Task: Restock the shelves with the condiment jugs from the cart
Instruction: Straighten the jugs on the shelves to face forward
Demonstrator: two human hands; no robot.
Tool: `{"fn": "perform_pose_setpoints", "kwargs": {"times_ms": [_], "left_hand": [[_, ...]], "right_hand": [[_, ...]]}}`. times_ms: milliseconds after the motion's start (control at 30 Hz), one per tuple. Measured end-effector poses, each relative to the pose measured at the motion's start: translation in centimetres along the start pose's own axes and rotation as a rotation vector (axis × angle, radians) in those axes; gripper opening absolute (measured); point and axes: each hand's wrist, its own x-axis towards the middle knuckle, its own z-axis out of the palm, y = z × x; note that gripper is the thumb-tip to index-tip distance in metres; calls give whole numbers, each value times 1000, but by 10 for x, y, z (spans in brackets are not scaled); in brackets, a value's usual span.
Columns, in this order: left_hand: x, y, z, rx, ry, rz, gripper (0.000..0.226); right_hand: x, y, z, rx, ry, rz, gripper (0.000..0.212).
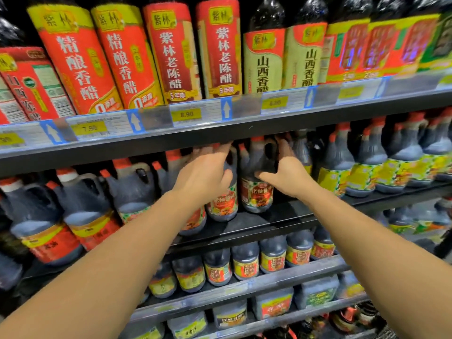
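Necks up, left jug [223, 204] and right jug [256, 193] stand vertical at frame centre; left hand [205, 173] grips the first, right hand [289, 173] the second.

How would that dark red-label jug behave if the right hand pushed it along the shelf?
Probably heavy for its size: the red-label jug looks full of dark liquid. Likely stiff: the right hand gripping it leaves no visible dent. It might tip rather than roll, standing tall and flat-based beside the neighbouring jug the left hand holds.
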Motion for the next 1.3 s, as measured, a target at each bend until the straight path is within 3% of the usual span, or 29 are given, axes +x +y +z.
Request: {"fn": "perform_pose_setpoints", "kwargs": {"times_ms": [167,400,800,933,1300], "left_hand": [[14,3,-9,21,-86,-109,35],[32,-9,1,130,-186,-168,49],[24,-12,1,-138,-101,-226,31],[18,-13,-3,-151,-81,-195,39],[19,-17,1,-204,-42,-159,23]], "right_hand": [[6,10,14,214,-25,31,115],[3,16,21,375,-86,24,134],[-12,19,15,347,-11,-27,131],[-20,18,7,380,-25,-39,129],[-21,23,8,394,-54,-30,128]]}}
